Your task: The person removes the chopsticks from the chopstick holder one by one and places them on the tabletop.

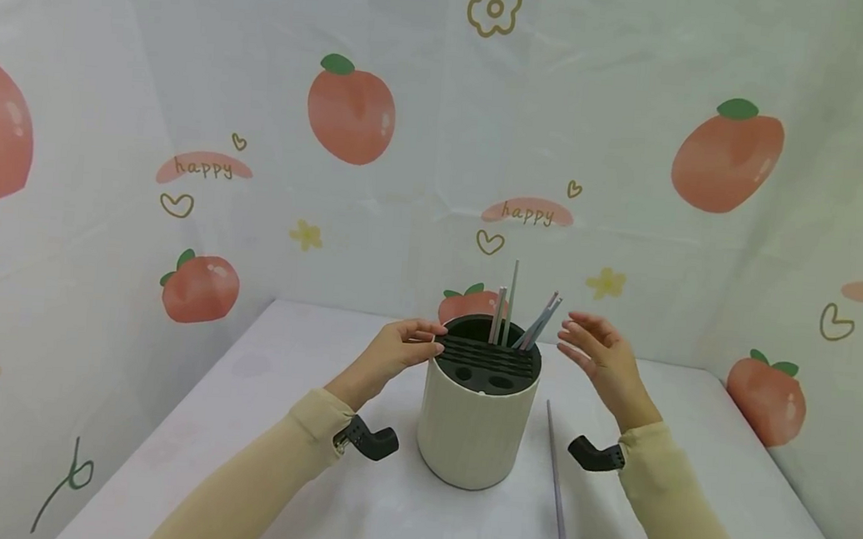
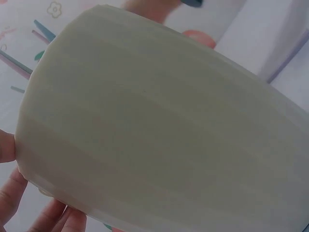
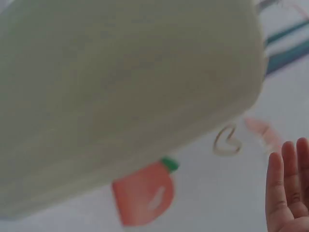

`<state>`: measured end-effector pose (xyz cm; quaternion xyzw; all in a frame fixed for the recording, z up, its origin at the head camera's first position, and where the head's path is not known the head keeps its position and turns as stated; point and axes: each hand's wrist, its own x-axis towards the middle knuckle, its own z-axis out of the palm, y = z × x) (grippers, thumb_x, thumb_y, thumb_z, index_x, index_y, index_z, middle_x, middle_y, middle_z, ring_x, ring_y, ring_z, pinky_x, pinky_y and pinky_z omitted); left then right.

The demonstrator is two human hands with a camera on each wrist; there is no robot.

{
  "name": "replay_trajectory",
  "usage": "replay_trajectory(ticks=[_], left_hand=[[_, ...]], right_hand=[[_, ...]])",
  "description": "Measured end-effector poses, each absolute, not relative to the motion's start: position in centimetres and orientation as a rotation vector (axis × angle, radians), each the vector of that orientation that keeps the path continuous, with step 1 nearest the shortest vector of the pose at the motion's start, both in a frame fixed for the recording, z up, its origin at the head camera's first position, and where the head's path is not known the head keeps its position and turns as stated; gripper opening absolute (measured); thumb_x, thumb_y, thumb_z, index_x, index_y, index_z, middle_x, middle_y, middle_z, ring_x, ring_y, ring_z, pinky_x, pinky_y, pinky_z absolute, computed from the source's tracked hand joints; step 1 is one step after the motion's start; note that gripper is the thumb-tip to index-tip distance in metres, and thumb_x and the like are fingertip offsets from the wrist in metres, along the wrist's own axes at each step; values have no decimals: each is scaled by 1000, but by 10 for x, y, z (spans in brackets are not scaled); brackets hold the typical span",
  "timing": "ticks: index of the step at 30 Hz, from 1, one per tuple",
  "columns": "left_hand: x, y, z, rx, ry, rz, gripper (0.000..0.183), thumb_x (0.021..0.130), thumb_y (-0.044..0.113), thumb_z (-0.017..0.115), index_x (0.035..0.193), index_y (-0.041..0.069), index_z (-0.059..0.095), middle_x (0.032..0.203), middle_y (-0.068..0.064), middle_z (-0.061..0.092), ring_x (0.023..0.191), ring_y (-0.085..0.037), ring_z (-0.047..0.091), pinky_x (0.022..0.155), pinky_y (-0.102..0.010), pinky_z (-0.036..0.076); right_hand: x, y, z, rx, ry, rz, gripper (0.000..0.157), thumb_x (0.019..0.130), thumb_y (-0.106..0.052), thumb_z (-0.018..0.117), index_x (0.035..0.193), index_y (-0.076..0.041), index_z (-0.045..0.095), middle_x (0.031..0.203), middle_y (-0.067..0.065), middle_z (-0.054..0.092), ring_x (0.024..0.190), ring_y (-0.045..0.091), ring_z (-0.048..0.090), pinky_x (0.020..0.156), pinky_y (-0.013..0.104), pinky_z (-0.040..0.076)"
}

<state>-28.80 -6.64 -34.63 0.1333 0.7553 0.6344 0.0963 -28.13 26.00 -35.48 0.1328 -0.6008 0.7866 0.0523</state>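
Beige sleeves (image 1: 279, 451) lie nearest, reaching in on either side of the pen holder (image 1: 470, 439), which stands upright on the table (image 1: 306, 336). Thin sticks (image 1: 542, 324) stand in the holder's far compartment, some tilted, probably because that well is wider than they are. One purple stick (image 1: 555, 479) lies flat, right of the holder. At the holder's left rim, the left hand (image 1: 399, 347) rests its nearly straight fingers, seemingly steadying it. Just right of the holder, the right hand (image 1: 606, 357) holds nothing, fingers loosely extended.

White backdrop (image 1: 417, 39) (red fruit prints (image 1: 351, 118)) — pale tabletop (image 1: 306, 348) below
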Motion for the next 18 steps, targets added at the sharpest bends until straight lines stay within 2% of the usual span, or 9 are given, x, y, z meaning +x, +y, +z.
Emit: replay_trajectory(ticks=[6, 14, 18], left_hand=[[-287, -66, -345, 380, 2240, 1883, 31, 89, 14, 66, 120, 11, 65, 129, -13, 55, 124, -27, 49, 106, -48, 42], [-287, -66, -345, 392, 2220, 1895, 31, 89, 13, 66, 120, 10, 65, 129, -13, 54, 125, -27, 48, 106, -46, 43], [-288, -66, -346, 402, 2199, 1902, 32, 90, 13, 66, 122, 9, 64, 130, -13, 53, 124, -27, 48, 106, -44, 44]], right_hand=[[-273, 241, -329, 673, -1666, 2389, 25, 97, 6, 50, 112, -9, 63, 109, 2, 65, 103, 14, 66, 92, 30, 54], [-271, 226, -336, 746, -1669, 2342, 32, 94, 11, 50, 106, -15, 65, 104, -3, 67, 96, 9, 66, 90, 28, 55], [-273, 226, -339, 785, -1679, 2322, 31, 95, 10, 49, 107, -14, 64, 104, -3, 67, 98, 9, 66, 90, 27, 55]])
